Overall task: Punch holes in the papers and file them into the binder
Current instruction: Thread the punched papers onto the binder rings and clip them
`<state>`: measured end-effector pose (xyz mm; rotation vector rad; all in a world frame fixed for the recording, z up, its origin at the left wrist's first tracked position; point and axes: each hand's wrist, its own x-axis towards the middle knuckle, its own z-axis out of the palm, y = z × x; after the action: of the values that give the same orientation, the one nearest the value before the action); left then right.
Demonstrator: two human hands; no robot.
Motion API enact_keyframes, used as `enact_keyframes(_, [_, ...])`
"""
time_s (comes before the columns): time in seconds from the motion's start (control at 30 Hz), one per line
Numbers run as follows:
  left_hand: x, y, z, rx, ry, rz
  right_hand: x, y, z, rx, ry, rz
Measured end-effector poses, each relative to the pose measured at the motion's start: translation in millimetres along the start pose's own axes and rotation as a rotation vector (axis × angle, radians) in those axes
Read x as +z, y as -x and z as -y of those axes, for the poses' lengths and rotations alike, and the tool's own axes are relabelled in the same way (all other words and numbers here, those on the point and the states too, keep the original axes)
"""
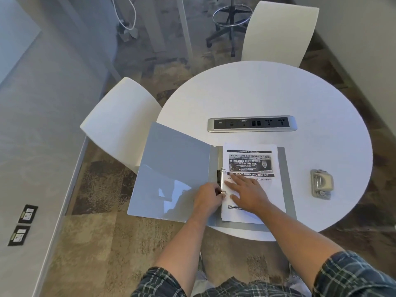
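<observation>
Round white tabletop (pixel 257 93); open grey binder (pixel 171 168) at its 7 o'clock edge. Papers (pixel 252 166) on the rings read "DIRECTION & DISCIPLINE", "HISTORY TEST SERIES", "STONE AGE". My right hand (pixel 246 194) presses them flat; my left hand (pixel 209 199) pinches the ring clasp. Hole punch (pixel 321 184) at 3 o'clock.

hole punch (pixel 321 184) right, power strip (pixel 252 124) beyond binder (pixel 171 168)

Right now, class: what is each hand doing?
Left hand: fingers curled at the binder's ring clasp.
Right hand: open, flat on the papers.
</observation>
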<state>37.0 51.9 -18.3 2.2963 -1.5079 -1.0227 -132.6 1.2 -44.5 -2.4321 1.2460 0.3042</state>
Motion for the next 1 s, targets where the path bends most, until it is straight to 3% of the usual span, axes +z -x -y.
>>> enact_keyframes(0.27, [1,-3,-4,-0.024,0.028,-0.07,3,-2,4,0.022,0.102,0.071])
enact_keyframes(0.43, [1,-15,-7,-0.176,0.125,-0.157,-2,-8,0,0.013,0.079,0.125])
enact_keyframes(0.7, [6,-42,-17,-0.397,0.254,-0.048,7,-9,-5,0.014,0.022,0.134])
enact_keyframes(1.0, [1,-39,-21,-0.373,0.172,-0.01,10,-9,-5,0.032,-0.032,0.119])
